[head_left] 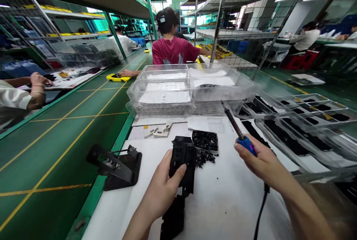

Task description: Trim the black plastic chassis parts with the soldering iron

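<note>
My left hand (164, 184) is closed around a black plastic part (182, 158), thumb on its face, held above the white work surface. A dark piece (173, 217) shows below that hand; whether it joins the held part I cannot tell. In my right hand (262, 162) is a soldering iron (244, 143) with a blue handle, its metal tip pointing up and away to the left. Its black cord hangs down from the hand. Just beyond the held part sits a small tray (205, 140) full of small black pieces, with more of them (205, 157) spilled beside it.
A black soldering iron stand (119, 167) is at the left edge. Clear plastic trays (164, 97) are stacked ahead; others with black parts (290, 136) lie right. Pale pieces (163, 131) lie near the stack. A green conveyor (69, 132) runs left. A person (174, 48) sits ahead.
</note>
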Tool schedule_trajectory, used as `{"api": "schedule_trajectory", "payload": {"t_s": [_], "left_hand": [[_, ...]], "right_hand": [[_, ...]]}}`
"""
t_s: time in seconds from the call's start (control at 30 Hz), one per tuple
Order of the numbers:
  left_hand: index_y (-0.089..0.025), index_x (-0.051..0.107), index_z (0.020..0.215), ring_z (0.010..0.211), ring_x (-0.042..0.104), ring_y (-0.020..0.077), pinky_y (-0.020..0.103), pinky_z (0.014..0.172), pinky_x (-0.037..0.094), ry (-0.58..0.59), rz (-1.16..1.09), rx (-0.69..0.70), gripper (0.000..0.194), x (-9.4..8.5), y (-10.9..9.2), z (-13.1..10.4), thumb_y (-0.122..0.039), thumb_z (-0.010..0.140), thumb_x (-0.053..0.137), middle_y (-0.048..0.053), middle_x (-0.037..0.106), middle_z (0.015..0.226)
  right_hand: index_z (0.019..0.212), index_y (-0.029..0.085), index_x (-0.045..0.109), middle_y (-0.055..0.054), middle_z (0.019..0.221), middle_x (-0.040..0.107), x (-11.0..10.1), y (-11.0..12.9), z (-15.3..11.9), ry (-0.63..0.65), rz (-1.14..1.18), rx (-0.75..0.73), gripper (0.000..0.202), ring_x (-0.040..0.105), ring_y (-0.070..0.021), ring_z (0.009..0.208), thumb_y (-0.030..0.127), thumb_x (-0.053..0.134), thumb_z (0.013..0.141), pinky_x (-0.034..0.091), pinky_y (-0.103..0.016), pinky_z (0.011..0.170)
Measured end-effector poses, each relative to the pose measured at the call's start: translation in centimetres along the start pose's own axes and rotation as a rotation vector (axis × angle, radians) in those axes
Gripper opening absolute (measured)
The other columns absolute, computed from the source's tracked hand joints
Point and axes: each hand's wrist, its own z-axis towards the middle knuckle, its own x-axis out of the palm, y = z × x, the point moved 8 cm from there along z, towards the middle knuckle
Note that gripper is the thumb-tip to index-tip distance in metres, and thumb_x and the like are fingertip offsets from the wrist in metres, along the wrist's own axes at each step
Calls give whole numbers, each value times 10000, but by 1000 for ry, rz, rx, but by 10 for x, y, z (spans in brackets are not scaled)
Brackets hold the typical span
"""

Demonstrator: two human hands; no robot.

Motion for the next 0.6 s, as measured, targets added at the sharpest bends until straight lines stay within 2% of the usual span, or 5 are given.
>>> {"api": "schedule_trajectory", "payload": {"t_s": [0.1,0.2,0.37,0.47,0.6], "left_hand": [[-197,540,1294,1200,564,234,312,1021,424,-2,-212,-84,416,1,19,1,-380,923,589,70,641,1298],[-167,564,1228,1131,614,248,327,959,470,59,-341,-155,394,16,36,5,-361,892,635,104,682,1227],[-146,516,1191,896,718,273,331,699,550,214,-511,-269,399,32,51,2,-386,894,630,156,763,980],[-144,538,1126,922,727,291,322,700,549,257,-549,-313,353,25,56,-3,-362,877,660,169,771,955],[-150,562,1158,918,735,283,344,777,555,247,-544,-419,383,13,67,-10,-322,847,704,137,781,940]], "right_hand": [[901,228,532,34,746,474,0,1,6,120,-202,-37,334,444,-133,672,554,488,952,364,-245,602],[1046,245,561,12,861,563,13,-3,6,267,-273,-48,329,509,-160,766,546,452,968,402,-256,685],[1253,296,560,5,993,665,10,-38,-3,425,-348,62,398,601,-192,892,548,469,959,439,-249,766],[1191,289,620,-12,1113,675,0,-55,-10,434,-353,86,376,607,-225,1029,542,529,929,440,-244,865],[887,234,642,-3,817,638,12,-60,-18,582,-355,76,310,584,-186,788,500,499,953,435,-234,715]]}}
